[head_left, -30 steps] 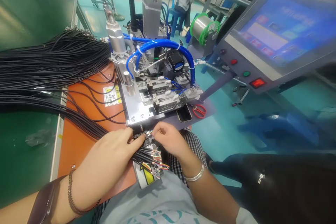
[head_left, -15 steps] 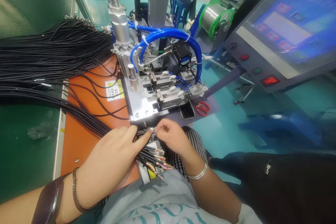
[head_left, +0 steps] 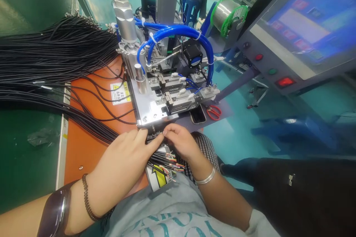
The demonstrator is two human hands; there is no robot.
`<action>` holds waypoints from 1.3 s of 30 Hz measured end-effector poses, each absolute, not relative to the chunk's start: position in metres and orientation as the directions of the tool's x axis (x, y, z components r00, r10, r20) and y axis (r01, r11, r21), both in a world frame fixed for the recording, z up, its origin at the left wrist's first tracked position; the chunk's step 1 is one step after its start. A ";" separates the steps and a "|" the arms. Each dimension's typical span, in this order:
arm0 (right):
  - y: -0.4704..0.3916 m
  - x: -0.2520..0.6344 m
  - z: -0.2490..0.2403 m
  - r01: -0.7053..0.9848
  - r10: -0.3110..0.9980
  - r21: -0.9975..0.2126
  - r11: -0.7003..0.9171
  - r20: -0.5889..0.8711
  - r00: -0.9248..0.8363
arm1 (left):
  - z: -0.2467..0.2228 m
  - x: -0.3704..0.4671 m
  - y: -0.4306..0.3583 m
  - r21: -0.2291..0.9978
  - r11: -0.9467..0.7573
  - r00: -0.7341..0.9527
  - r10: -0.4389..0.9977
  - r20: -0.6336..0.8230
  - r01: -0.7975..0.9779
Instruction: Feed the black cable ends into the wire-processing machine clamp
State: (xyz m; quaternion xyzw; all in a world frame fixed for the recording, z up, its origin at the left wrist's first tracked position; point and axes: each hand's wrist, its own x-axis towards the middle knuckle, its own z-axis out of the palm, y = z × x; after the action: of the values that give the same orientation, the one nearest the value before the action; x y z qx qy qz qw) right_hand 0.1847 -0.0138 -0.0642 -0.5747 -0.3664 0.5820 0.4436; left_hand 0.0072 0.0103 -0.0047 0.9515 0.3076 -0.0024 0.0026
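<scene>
My left hand (head_left: 126, 159) lies over the front edge of the machine (head_left: 151, 113), its fingers bent over a small fixture and its thumb stretched toward my right fingertips. My right hand (head_left: 180, 140) is closed in a pinch just right of that thumb; what it holds is too small to make out. Beneath and beside my left hand, a bundle of black cables (head_left: 164, 160) ends in stripped, coloured wires. More black cables (head_left: 91, 122) run in from the left across the orange plate (head_left: 80, 148).
A large pile of black cables (head_left: 55, 52) lies at the left. Blue air tubes (head_left: 178, 31) arch over the machine. A phone (head_left: 198, 114) and red-handled scissors (head_left: 214, 112) lie behind my right hand. A control screen (head_left: 306, 26) and solder spool (head_left: 226, 14) stand at the right.
My left hand has shifted slightly right and up, its thumb now nearer the front edge of the machine. My right hand has moved up a little, still pinched. The view has shifted slightly.
</scene>
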 end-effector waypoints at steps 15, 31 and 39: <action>-0.016 0.188 -0.041 0.371 0.971 -0.898 -0.238 -0.208 0.121 | 0.002 0.000 0.007 -0.009 -0.837 0.837 0.548 0.016 0.548; -0.016 0.192 -0.037 0.363 0.944 -0.878 -0.311 -0.329 0.013 | 0.005 0.002 -0.013 -0.140 -0.811 0.821 0.570 0.025 0.568; -0.011 0.187 -0.072 0.065 0.875 -0.873 -0.484 -0.483 0.030 | 0.002 0.003 -0.013 -0.169 -0.809 0.823 0.567 0.025 0.563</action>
State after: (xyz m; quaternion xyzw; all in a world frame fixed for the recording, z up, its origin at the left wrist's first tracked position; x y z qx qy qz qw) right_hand 0.1868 -0.0109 -0.0715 -0.6295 -0.3732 0.5881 0.3443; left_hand 0.0027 -0.0135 0.0025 0.9510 0.2969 -0.0132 -0.0850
